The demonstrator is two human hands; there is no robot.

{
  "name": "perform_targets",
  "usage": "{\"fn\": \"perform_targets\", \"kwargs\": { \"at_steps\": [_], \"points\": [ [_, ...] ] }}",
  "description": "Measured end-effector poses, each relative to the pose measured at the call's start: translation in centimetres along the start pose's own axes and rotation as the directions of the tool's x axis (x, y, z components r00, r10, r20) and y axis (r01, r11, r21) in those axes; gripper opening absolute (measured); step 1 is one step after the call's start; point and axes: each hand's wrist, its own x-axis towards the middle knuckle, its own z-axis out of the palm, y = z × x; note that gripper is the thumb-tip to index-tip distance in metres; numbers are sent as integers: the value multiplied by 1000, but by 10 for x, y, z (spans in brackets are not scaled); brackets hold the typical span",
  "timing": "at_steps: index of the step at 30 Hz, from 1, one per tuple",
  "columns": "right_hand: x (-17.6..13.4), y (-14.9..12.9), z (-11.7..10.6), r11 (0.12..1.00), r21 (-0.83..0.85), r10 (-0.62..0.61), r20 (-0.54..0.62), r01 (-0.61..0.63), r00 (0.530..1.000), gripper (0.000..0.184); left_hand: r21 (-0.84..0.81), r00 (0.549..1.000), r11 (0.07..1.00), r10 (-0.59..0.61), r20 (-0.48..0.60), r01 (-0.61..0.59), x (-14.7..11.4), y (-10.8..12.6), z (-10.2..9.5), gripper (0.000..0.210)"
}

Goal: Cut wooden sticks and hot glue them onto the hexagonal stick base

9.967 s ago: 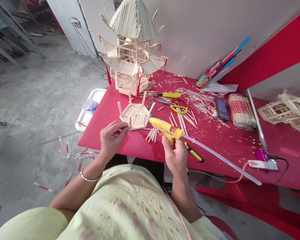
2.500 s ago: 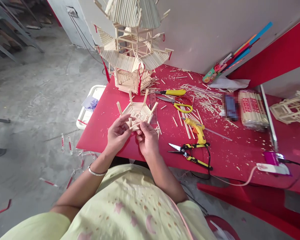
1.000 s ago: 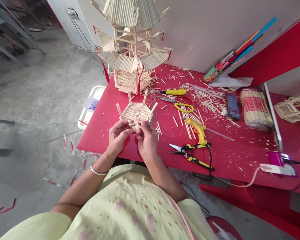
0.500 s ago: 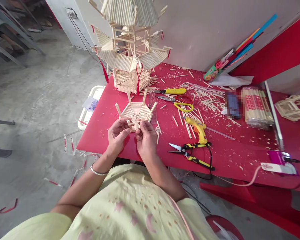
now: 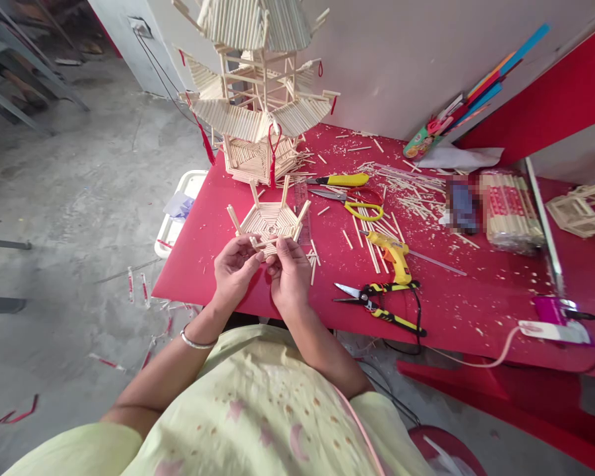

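Both of my hands meet at the near edge of a small hexagonal base made of pale wooden sticks, with short posts standing at its corners. My left hand pinches the left end of a short wooden stick, thumb toward the base. At the other end, my right hand has thumb and curled fingers closed on the same stick. My fingers partly cover the stick and the front posts, so I cannot tell whether it touches them. Behind the base rises a tiered stick pagoda with red tassels.
Right of the base lie a yellow cutter, scissors, a yellow glue gun and pruning shears. Loose sticks and chips litter the red table. A stick bundle and power strip are farther right.
My left thumb and fingertips have shifted slightly around the stick, which now shows flatter between my hands. The base and tools stay where they were.
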Motion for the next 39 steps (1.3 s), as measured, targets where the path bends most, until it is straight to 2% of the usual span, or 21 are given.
{"fn": "perform_targets", "kwargs": {
  "at_steps": [9, 11, 13, 14, 15, 16, 17, 18, 19, 20, 21, 23, 25, 27, 33, 39],
  "points": [
    [-4, 3, -2, 997, -72, 22, 18, -21, 1000, 39, 87, 998, 995, 49, 25, -51, -2, 1, -1, 35],
    [-11, 2, -9, 988, -154, 5, 38, 1, 999, 39, 123, 996, 989, 85, 32, -88, -2, 2, -3, 33],
    [-21, -4, -24, 944, -325, -29, 108, 63, 994, 36, 174, 992, 977, 123, 27, -126, -4, 3, -8, 32],
    [-27, -10, -34, 887, -444, -64, 163, 131, 985, 33, 207, 990, 969, 138, 13, -137, -5, 3, -11, 31],
    [-31, -18, -44, 792, -567, -117, 222, 226, 968, 30, 250, 989, 958, 146, -8, -139, -7, 3, -14, 30],
    [-34, -28, -55, 648, -681, -206, 275, 341, 939, 26, 295, 987, 946, 155, -39, -137, -10, 3, -18, 27],
    [-35, -39, -65, 452, -780, -304, 321, 433, 897, 24, 332, 985, 935, 160, -71, -128, -13, 2, -21, 22],
    [-34, -50, -74, 242, -854, -384, 351, 460, 854, 24, 357, 982, 927, 161, -96, -117, -16, 2, -23, 18],
    [-31, -60, -81, 51, -906, -432, 360, 421, 827, 25, 374, 981, 921, 160, -109, -108, -19, 2, -24, 14],
    [-26, -69, -86, -105, -931, -432, 358, 348, 827, 25, 388, 982, 916, 156, -102, -105, -23, 3, -24, 12],
    [-21, -76, -89, -226, -936, -412, 343, 270, 844, 25, 406, 986, 907, 154, -68, -114, -26, 4, -23, 10],
    [-10, -85, -88, -399, -903, -338, 305, 158, 890, 25, 461, 985, 871, 165, 53, -170, -31, 8, -19, 8],
    [-3, -87, -82, -508, -855, -280, 283, 109, 917, 25, 520, 965, 814, 198, 174, -261, -33, 12, -15, 9],
    [0, -86, -76, -570, -817, -261, 281, 88, 923, 25, 565, 945, 759, 237, 224, -325, -33, 16, -14, 10],
    [1, -85, -68, -590, -799, -221, 293, 111, 930, 24, 612, 955, 733, 223, 195, -296, -30, 15, -24, 11],
    [7, -92, -58, -684, -723, -147, 270, 99, 952, 33, 564, 914, 743, 161, 372, -360, -35, 14, -14, 10]
  ]
}}
